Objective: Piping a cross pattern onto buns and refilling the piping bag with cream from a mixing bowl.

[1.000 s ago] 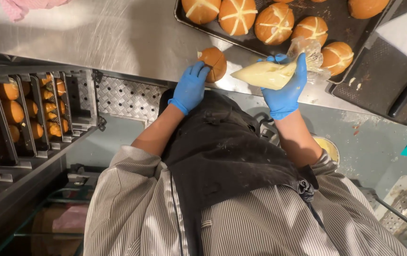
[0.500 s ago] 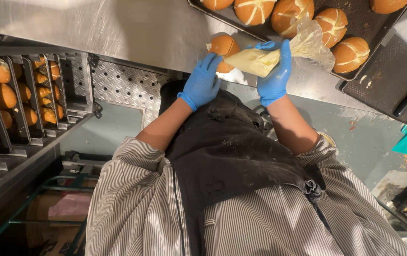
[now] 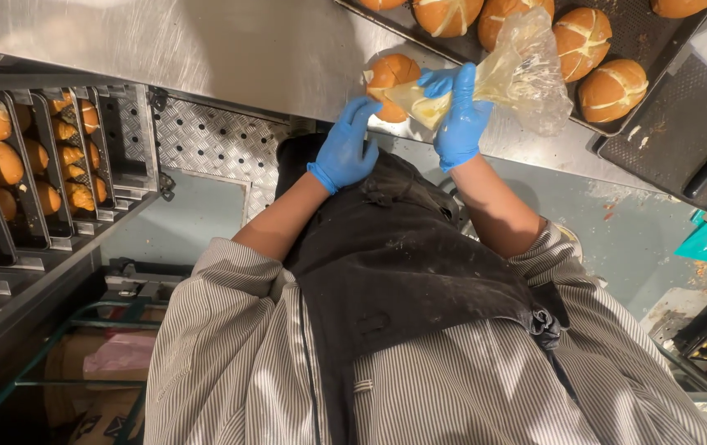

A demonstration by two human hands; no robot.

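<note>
Blue-gloved hands: right (image 3: 461,115) gripping piping bag (image 3: 502,78), left (image 3: 345,148) open beside bun (image 3: 392,82).

Steel desk (image 3: 230,41), far left | dark baking tray (image 3: 658,49) of cross-topped buns (image 3: 613,89), far right | rack of buns (image 3: 7,156), left | striped shirt (image 3: 230,363) and dark apron (image 3: 403,272), near centre

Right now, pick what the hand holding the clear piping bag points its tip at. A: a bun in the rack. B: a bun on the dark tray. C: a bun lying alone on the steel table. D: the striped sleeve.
C: the right hand grips the piping bag, whose tip meets the lone bun on the steel table, off the tray.
</note>
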